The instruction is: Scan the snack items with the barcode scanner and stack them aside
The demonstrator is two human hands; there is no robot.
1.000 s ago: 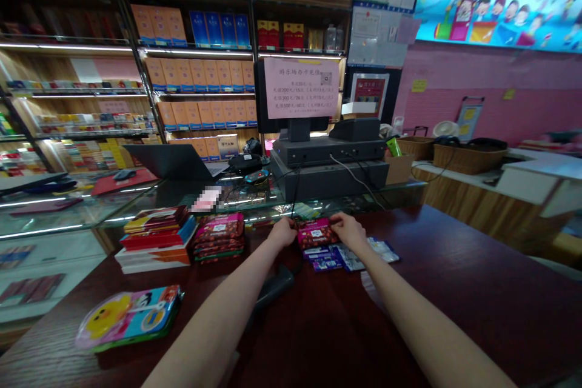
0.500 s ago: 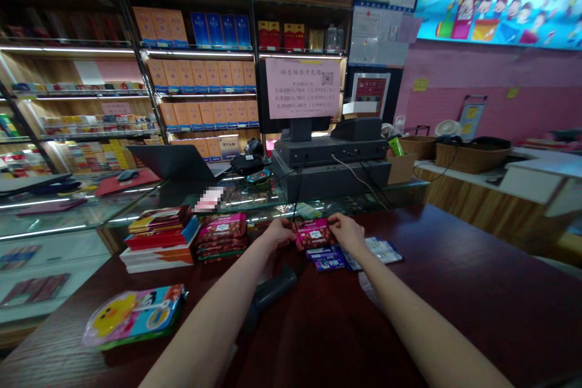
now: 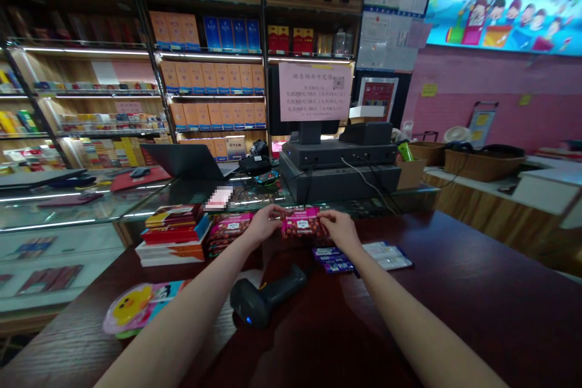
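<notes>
A red and pink snack packet (image 3: 302,223) is held up between my two hands above the dark wooden counter. My left hand (image 3: 264,224) pinches its left edge, and my right hand (image 3: 339,229) grips the right edge. Just left of my left hand lies a stack of similar packets (image 3: 230,231). Purple packets (image 3: 334,259) lie below and beside my right hand, next to a pale packet (image 3: 388,254). A black barcode scanner (image 3: 266,296) rests on the counter between my forearms.
Stacked boxes and books (image 3: 173,235) stand at the left, behind a duck-patterned package (image 3: 136,306) partly covered by my left forearm. Beyond the counter are a laptop (image 3: 182,160), a monitor with a pink sign (image 3: 314,92) and a black cash drawer (image 3: 341,183).
Both hands have carried the packet left, away from the purple packets and toward the stack. The view has shifted slightly, and the scanner now shows more fully.
</notes>
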